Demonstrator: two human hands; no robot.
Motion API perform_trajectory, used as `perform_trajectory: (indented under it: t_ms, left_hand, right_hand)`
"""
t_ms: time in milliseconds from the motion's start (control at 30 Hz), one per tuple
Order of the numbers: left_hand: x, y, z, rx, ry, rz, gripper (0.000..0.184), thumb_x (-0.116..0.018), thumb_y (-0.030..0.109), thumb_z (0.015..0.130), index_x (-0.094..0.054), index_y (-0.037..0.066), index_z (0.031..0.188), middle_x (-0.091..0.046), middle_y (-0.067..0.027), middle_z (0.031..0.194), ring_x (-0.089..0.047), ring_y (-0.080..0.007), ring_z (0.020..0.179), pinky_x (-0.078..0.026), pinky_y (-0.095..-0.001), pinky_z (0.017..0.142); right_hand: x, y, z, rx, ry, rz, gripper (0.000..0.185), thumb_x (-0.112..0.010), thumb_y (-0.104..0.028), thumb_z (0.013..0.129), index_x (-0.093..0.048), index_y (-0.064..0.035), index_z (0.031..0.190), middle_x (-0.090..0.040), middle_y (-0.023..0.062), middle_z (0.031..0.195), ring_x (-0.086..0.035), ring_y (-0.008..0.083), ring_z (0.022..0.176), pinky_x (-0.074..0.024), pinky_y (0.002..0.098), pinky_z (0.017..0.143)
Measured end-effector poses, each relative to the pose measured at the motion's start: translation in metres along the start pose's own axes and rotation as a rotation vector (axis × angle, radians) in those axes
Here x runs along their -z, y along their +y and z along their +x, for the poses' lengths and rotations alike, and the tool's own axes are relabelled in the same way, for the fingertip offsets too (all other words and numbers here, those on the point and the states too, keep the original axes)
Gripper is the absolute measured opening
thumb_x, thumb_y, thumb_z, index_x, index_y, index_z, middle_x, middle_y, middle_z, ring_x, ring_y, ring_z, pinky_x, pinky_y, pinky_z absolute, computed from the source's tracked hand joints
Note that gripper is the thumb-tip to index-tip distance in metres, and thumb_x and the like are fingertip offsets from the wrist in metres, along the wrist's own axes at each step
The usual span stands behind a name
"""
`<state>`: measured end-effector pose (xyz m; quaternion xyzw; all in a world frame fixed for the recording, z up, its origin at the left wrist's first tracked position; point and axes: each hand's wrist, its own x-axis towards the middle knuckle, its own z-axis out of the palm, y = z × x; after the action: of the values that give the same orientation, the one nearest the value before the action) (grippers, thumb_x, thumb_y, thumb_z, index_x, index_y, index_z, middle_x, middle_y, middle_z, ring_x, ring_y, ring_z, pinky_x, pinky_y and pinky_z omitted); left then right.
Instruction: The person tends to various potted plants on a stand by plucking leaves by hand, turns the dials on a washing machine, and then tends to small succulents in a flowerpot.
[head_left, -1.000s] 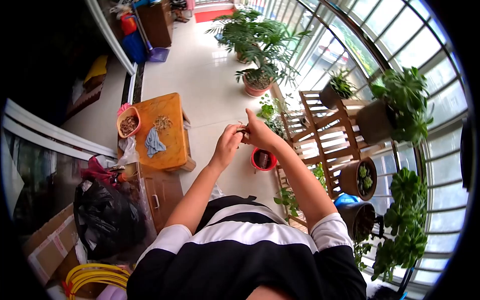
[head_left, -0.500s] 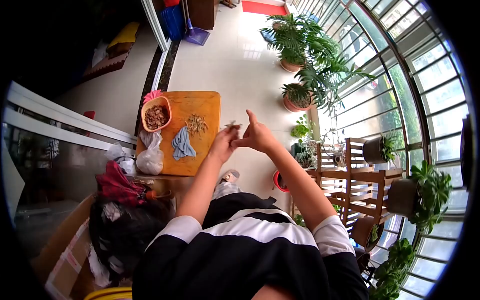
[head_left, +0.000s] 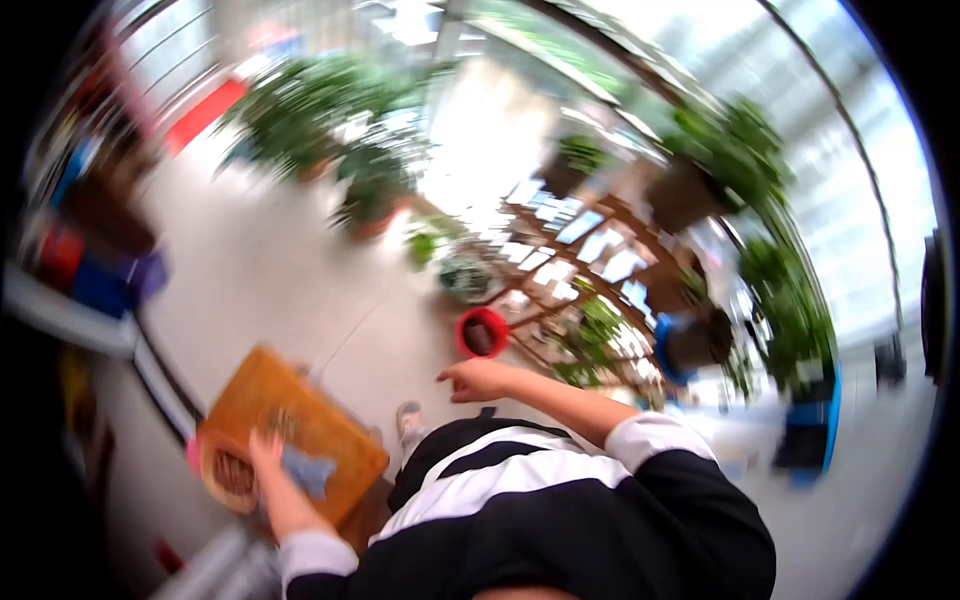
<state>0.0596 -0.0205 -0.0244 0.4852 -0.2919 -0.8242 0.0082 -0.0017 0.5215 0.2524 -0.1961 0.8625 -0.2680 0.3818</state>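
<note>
My left hand (head_left: 268, 458) is over the wooden table (head_left: 262, 385), at the inner edge of a peach-coloured bowl (head_left: 208, 470) holding brown lumpy pieces. Motion smears its fingers, so what they hold, if anything, is not visible. Beside that hand lie a grey-blue cloth (head_left: 312, 472) and a small heap of dry, straw-coloured bits (head_left: 286, 420). My right hand (head_left: 476, 381) is in the air before my body, its index finger stretched out and nothing visible in it. Below the red pot (head_left: 468, 335), it looks apart from everything.
Potted palms (head_left: 375, 180) stand on the pale tiled floor (head_left: 270, 270) further off. A slatted wooden plant stand (head_left: 600, 235) with several pots is on the right, by the barred windows. My shoe (head_left: 408, 420) shows between table and body.
The view has swung to the right and blurred. My hands, close together before with small brown bits at the left fingers, have parted; the left has moved over to the bowl.
</note>
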Motion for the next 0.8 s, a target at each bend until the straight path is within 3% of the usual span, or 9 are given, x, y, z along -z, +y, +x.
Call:
perform_trajectory:
  t_ms: [33, 100, 133, 333, 467, 567, 667, 700, 800]
  left_hand:
    - [-0.001, 0.005, -0.006, -0.047, -0.112, 0.225, 0.045, -0.054, 0.038, 0.089, -0.052, 0.008, 0.122, -0.061, -0.0114, 0.114, -0.056, -0.0314, 0.107, -0.052, -0.0491, 0.086]
    - [-0.007, 0.033, 0.014, 0.166, -0.17, 0.33, 0.054, -0.041, 0.051, 0.091, -0.048, 0.015, 0.131, -0.058, -0.0084, 0.124, -0.054, -0.0324, 0.113, -0.047, -0.0502, 0.093]
    - [-0.014, 0.034, 0.025, 0.028, -0.172, 0.327, 0.054, -0.039, 0.052, 0.091, -0.051, 0.015, 0.129, -0.06, -0.007, 0.12, -0.059, -0.0306, 0.101, -0.051, -0.0446, 0.079]
    - [-0.114, 0.016, 0.012, -0.333, 0.321, 0.667, 0.035, -0.041, 0.044, 0.092, -0.051, 0.015, 0.11, -0.053, -0.0041, 0.099, -0.051, -0.0235, 0.082, -0.043, -0.0383, 0.066]
    - [-0.198, -0.045, -0.009, -0.498, 0.305, 0.686, 0.025, -0.043, 0.038, 0.092, -0.05, 0.015, 0.098, -0.049, -0.0022, 0.085, -0.046, -0.0188, 0.07, -0.038, -0.034, 0.056]
    - [-0.27, -0.13, -0.057, -0.481, 0.131, 0.707, 0.021, -0.045, 0.034, 0.093, -0.05, 0.014, 0.088, -0.046, -0.0008, 0.075, -0.042, -0.0152, 0.061, -0.034, -0.0309, 0.05]
    - [-0.343, -0.246, -0.135, -0.363, -0.187, 0.751, 0.022, -0.046, 0.03, 0.093, -0.05, 0.014, 0.079, -0.043, 0.0007, 0.065, -0.037, -0.0117, 0.051, -0.03, -0.0277, 0.043]
    - [-0.366, -0.292, -0.173, -0.373, -0.376, 0.778, 0.029, -0.046, 0.026, 0.093, -0.035, 0.019, 0.067, -0.031, 0.0057, 0.055, -0.026, -0.0074, 0.042, -0.018, -0.024, 0.038]
    - [-0.424, -0.412, -0.293, -0.225, -0.853, 0.919, 0.026, -0.045, 0.019, 0.091, -0.038, 0.017, 0.066, -0.033, 0.0059, 0.055, -0.031, -0.0071, 0.045, -0.025, -0.0246, 0.04]
  right_hand:
    - [-0.004, 0.013, -0.012, -0.033, 0.051, 0.057, 0.051, -0.068, -0.026, 0.078, -0.056, -0.0096, 0.125, -0.07, 0.0115, 0.093, -0.066, 0.0316, 0.088, -0.0505, 0.042, 0.079]
    - [-0.009, 0.024, -0.04, -0.126, 0.146, 0.124, 0.049, -0.067, -0.025, 0.08, -0.056, -0.0083, 0.125, -0.069, 0.0116, 0.094, -0.065, 0.0306, 0.088, -0.0499, 0.0413, 0.079]
    - [-0.011, 0.031, -0.052, -0.151, 0.18, 0.147, 0.047, -0.067, -0.023, 0.082, -0.055, -0.0071, 0.125, -0.068, 0.0119, 0.094, -0.064, 0.0299, 0.087, -0.0496, 0.041, 0.078]
    - [-0.056, 0.056, -0.106, -0.246, 0.312, 0.303, 0.046, -0.065, -0.023, 0.083, -0.055, -0.0086, 0.126, -0.067, 0.0118, 0.095, -0.063, 0.0314, 0.089, -0.0487, 0.0422, 0.078]
    - [-0.078, 0.08, -0.15, -0.274, 0.323, 0.247, 0.047, -0.065, -0.024, 0.083, -0.054, -0.0099, 0.127, -0.066, 0.0116, 0.099, -0.062, 0.0311, 0.094, -0.0486, 0.0433, 0.08]
    - [-0.093, 0.106, -0.191, -0.301, 0.401, 0.301, 0.048, -0.064, -0.023, 0.083, -0.054, -0.0096, 0.128, -0.065, 0.0113, 0.099, -0.061, 0.0307, 0.094, -0.0484, 0.0429, 0.08]
    - [-0.116, 0.142, -0.237, -0.315, 0.529, 0.372, 0.048, -0.064, -0.022, 0.083, -0.053, -0.0092, 0.128, -0.065, 0.0112, 0.098, -0.061, 0.0303, 0.092, -0.0483, 0.0417, 0.081]
    - [-0.119, 0.148, -0.259, -0.348, 0.563, 0.47, 0.046, -0.063, -0.021, 0.083, -0.054, -0.0085, 0.127, -0.065, 0.0111, 0.097, -0.061, 0.0292, 0.091, -0.0481, 0.0409, 0.081]
    - [-0.128, 0.179, -0.327, -0.358, 0.722, 0.539, 0.041, -0.066, -0.022, 0.081, -0.06, -0.0103, 0.12, -0.067, 0.0128, 0.098, -0.062, 0.0319, 0.09, -0.0487, 0.0437, 0.079]
